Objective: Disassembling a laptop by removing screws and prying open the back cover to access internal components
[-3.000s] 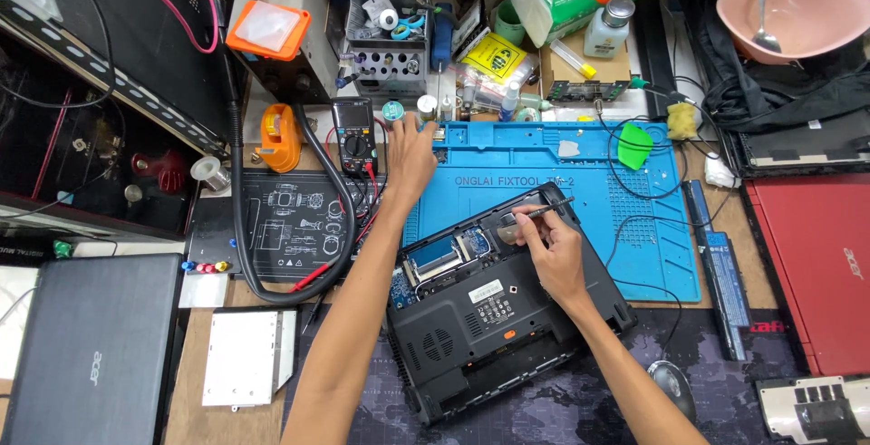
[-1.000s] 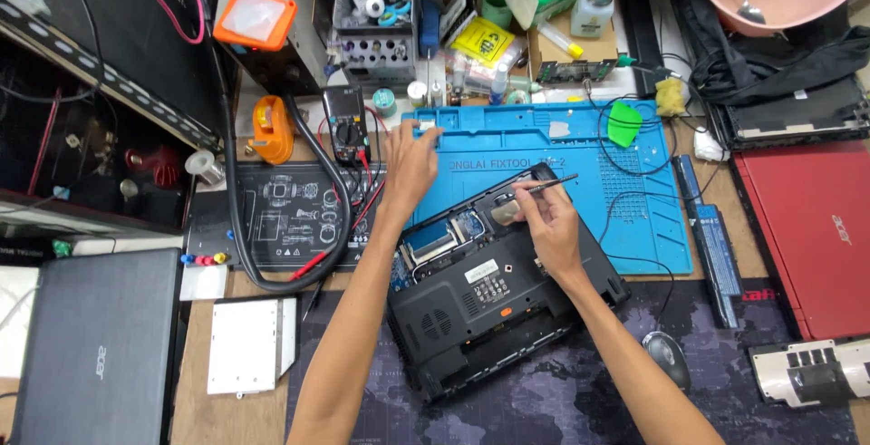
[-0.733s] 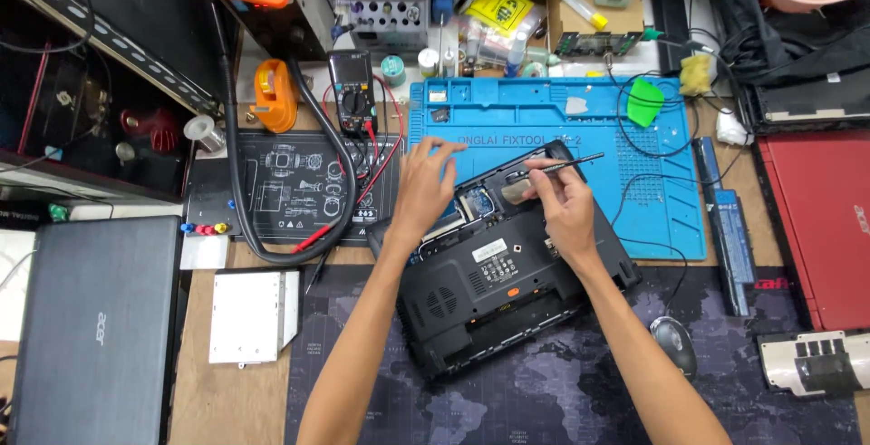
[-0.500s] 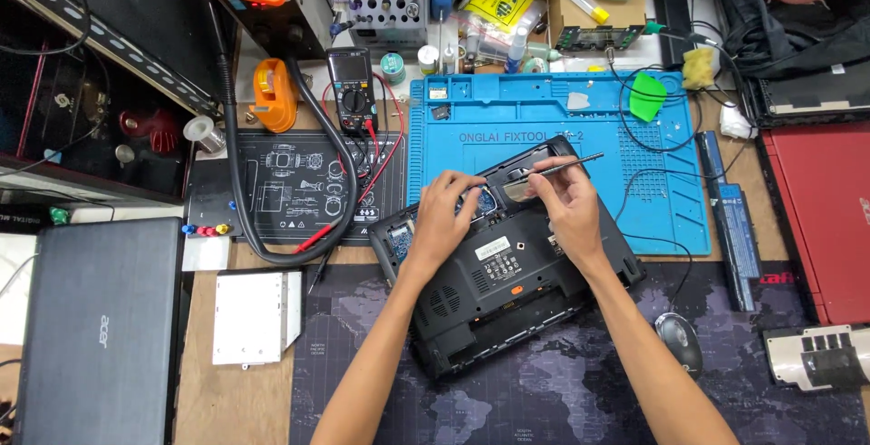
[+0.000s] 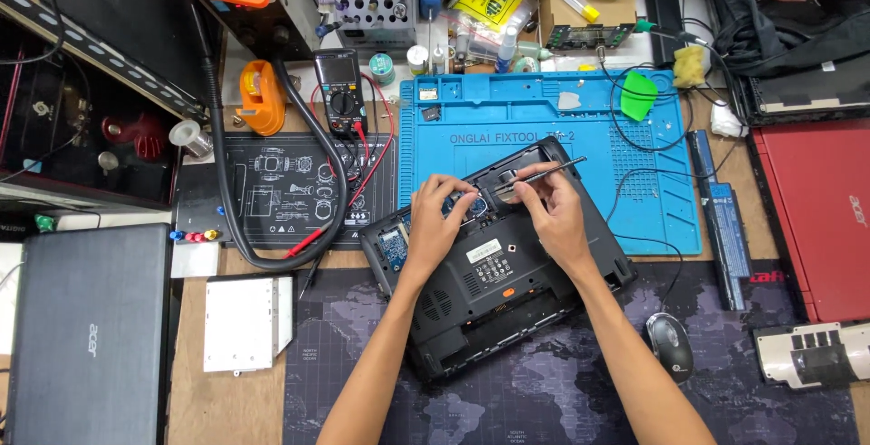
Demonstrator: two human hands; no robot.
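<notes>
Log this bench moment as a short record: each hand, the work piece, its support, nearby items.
left hand: fingers on the open bay of the laptop
right hand: holding a thin metal tool over the same bay
work piece: black laptop, upside down, cover off at the top edge
support: partly on blue repair mat, partly on dark desk mat
nearby: multimeter, mouse, red laptop

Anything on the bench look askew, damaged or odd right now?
The black laptop lies upside down and skewed, half on the blue mat, its bottom cover off with boards exposed. The left hand rests in the open bay; the right hand holds a thin metal tool. Nothing looks spilled or broken.
</notes>
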